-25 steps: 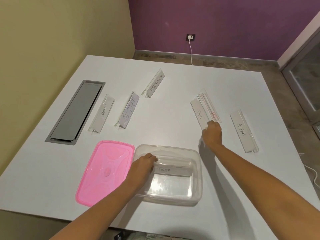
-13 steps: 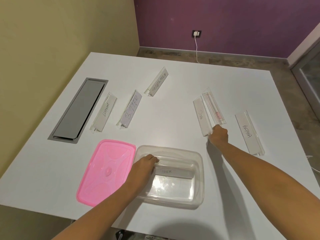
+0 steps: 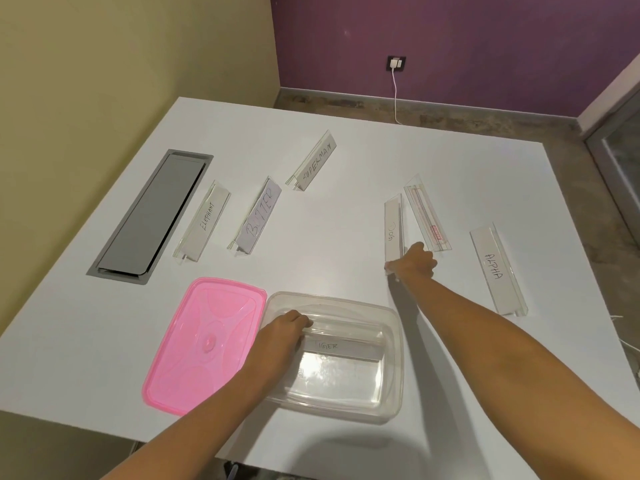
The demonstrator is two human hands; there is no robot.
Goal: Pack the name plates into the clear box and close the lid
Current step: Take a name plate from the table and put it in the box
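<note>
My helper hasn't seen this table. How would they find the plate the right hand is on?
Start at the clear box. Follow the right hand up to two plates lying side by side. It's the left one, the DOG plate; its neighbour has red print.

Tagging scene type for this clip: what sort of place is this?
Probably an office meeting room: a big white table with a flush grey cable hatch, desk name plates such as ALPHA, and a wall socket with a charger.

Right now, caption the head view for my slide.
Left hand sets TIGER plate in clear box; right hand grips DOG plate.
</note>
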